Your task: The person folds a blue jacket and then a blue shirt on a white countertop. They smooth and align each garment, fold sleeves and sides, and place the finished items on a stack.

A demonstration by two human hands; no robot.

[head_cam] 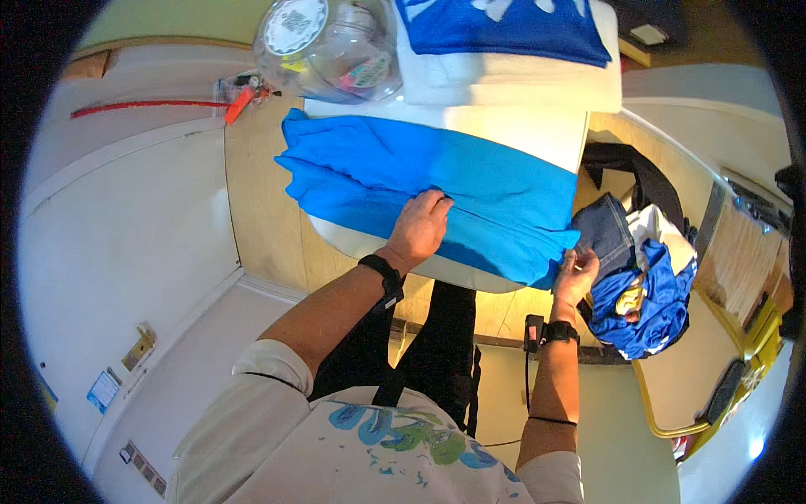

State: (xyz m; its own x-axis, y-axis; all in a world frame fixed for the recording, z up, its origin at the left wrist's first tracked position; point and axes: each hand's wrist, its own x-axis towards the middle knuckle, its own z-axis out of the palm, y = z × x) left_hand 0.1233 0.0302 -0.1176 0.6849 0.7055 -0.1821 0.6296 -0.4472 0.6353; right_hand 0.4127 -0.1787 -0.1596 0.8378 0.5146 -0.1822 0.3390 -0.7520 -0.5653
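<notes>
A bright blue cloth garment (491,189), partly folded lengthwise, is spread across a white board-like tabletop (535,142) in front of me. My left hand (419,227) rests on its middle along a crease, fingers close together and bent down at the cloth; their tips are partly hidden. At the garment's right end, my right hand (576,277) pinches the near corner between thumb and fingers. Both wrists wear black bands. Just beyond my right hand is a heap of clothes, with dark denim (604,236) and a blue-and-white garment (655,302) on it.
Behind the blue garment stand a clear plastic container (327,53) with things inside and a folded dark blue garment (504,28) with white print on a pale pad (554,82). A white door (132,220) is at left. A yellow-edged chair (686,378) stands at right.
</notes>
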